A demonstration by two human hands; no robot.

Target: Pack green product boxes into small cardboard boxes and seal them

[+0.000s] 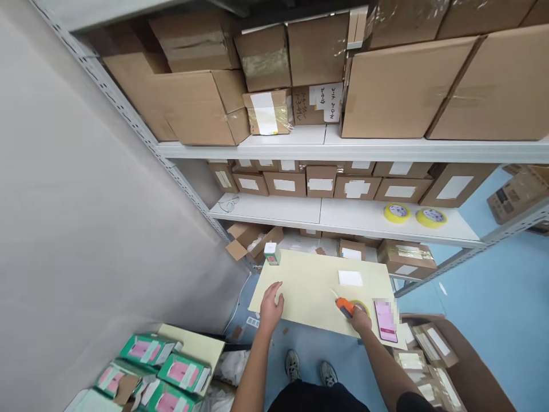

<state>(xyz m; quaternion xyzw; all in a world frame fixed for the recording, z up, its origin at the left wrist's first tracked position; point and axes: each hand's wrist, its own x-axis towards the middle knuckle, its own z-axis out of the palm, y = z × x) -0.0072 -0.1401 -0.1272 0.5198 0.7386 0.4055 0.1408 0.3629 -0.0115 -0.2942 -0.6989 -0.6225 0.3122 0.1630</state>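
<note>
Over the front right part of the pale yellow table (pixel 306 286), my right hand (pixel 361 320) is closed around an orange tape dispenser (pixel 344 306). A yellow roll of tape (pixel 363 307) shows just behind it, partly hidden by the hand. My left hand (pixel 271 306) hovers at the table's left side with fingers apart, holding nothing. Past it, a small green and white box (pixel 272 253) stands upright at the back left corner. White paper labels (pixel 350 278) lie toward the back right. Right of my right hand lies a phone (pixel 386 321) with a pink screen.
Shelves (pixel 274 209) with cardboard boxes rise behind the table, with two yellow tape rolls (pixel 397 213) on one. An open carton (pixel 255 240) sits behind the left corner. Green and pink boxes (pixel 178 371) are stacked lower left. A large carton (pixel 465 372) of small boxes stands lower right.
</note>
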